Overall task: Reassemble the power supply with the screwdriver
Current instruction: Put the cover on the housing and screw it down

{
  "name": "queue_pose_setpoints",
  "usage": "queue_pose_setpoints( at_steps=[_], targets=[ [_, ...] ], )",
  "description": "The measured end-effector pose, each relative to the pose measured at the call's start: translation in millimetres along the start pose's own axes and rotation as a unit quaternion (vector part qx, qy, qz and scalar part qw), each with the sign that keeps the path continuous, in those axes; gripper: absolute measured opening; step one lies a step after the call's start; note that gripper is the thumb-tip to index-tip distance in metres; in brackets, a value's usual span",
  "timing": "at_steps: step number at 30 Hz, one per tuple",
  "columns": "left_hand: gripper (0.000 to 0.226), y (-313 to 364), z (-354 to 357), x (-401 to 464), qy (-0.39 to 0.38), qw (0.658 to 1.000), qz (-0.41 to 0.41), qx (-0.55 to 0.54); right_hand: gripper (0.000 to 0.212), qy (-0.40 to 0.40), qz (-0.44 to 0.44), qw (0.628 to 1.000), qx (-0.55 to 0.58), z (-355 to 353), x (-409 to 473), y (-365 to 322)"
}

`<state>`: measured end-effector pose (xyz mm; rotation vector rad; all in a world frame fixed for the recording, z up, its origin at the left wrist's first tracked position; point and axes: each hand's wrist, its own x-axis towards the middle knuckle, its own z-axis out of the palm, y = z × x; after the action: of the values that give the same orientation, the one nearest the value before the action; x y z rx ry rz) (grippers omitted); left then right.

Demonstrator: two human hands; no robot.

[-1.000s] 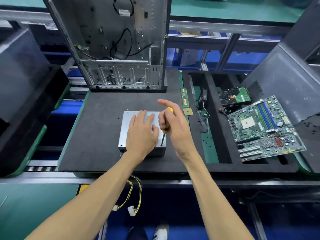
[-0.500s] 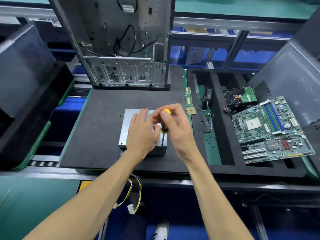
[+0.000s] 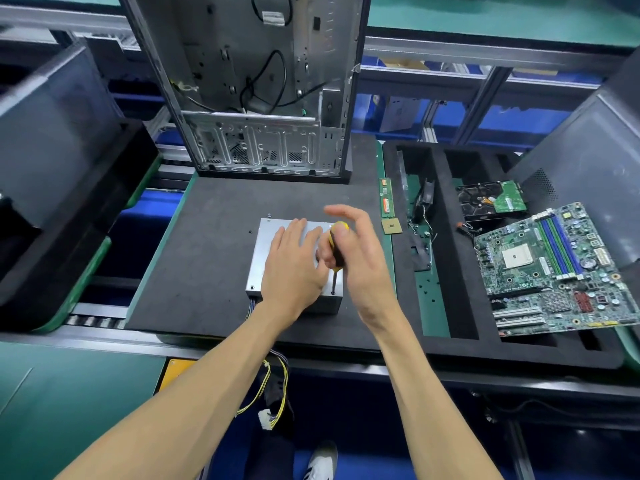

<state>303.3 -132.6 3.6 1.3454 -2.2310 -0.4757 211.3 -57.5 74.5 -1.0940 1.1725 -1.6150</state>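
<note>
Left hand (image 3: 294,271) presses flat on the power supply (image 3: 263,251). Right hand (image 3: 356,258) loosely pinches the screwdriver (image 3: 335,251); its tip could slip off the screw

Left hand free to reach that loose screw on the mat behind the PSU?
Probably yes: the left hand rests flat on the power supply, holding nothing, and bare mat leads to the screw.

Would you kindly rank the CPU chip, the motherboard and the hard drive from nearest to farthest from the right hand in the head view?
1. CPU chip, just right of the right hand.
2. Hard drive, farther right and back.
3. Motherboard, far right; close to the drive's distance, though most of it lies farther.
</note>
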Motion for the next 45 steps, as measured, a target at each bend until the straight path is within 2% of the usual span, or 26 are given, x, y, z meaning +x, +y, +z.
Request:
queue_pose_setpoints(
  at_steps=[3, 6, 8, 10, 13, 15, 19, 24, 30, 35, 41, 45],
  targets=[
    [0.03, -1, 1, 2, -0.008, 0.999, -0.002, 0.032, 0.033, 0.009, -0.001, 1.0, 0.009, -2, -1, 1],
    [0.031, -1, 0, 0, 0.021, 1.0, -0.002, -0.017, 0.012, 0.021, -0.012, 1.0, 0.016, -5, -2, -3],
    [0.038, -2, 1, -1, 0.007, 1.0, 0.006, -0.002, 0.006, 0.021, -0.012, 1.0, 0.015, -4, -2, -4],
    [0.047, -2, 1, 1, -0.012, 0.999, 0.008, 0.035, 0.008, 0.026, -0.006, 1.0, 0.004, -3, -1, -1],
    [0.042, 0, -2, 1, -0.023, 0.998, 0.01, 0.053, 0.03, 0.017, 0.0, 1.0, -0.001, -3, -1, 0],
    [0.04, 1, -4, 1, -0.026, 0.998, 0.014, 0.056, 0.035, 0.019, -0.001, 1.0, 0.01, -5, -1, -1],
    [0.042, 1, -5, 0, -0.013, 0.999, 0.019, 0.048, 0.027, 0.048, -0.01, 0.999, -0.001, -3, -4, -3],
    [0.03, -1, -1, 1, -0.008, 1.0, -0.012, -0.023, 0.02, 0.04, -0.028, 0.999, 0.002, 6, -4, -8],
    [0.03, -5, 3, 2, 0.001, 1.0, 0.008, 0.001, 0.019, 0.068, -0.029, 0.997, -0.003, 10, -2, -3],
    [0.041, -6, 4, 0, 0.013, 0.999, 0.015, 0.029, 0.022, 0.091, -0.009, 0.996, -0.011, 8, 6, -1],
    [0.04, -10, -3, 3, -0.015, 0.999, -0.005, -0.042, 0.031, 0.108, 0.025, 0.994, 0.016, 9, 25, 10],
    [0.03, -16, -11, 9, -0.024, 0.981, -0.06, -0.184, 0.027, 0.117, 0.072, 0.987, 0.089, 8, 45, 11]
  ],
)
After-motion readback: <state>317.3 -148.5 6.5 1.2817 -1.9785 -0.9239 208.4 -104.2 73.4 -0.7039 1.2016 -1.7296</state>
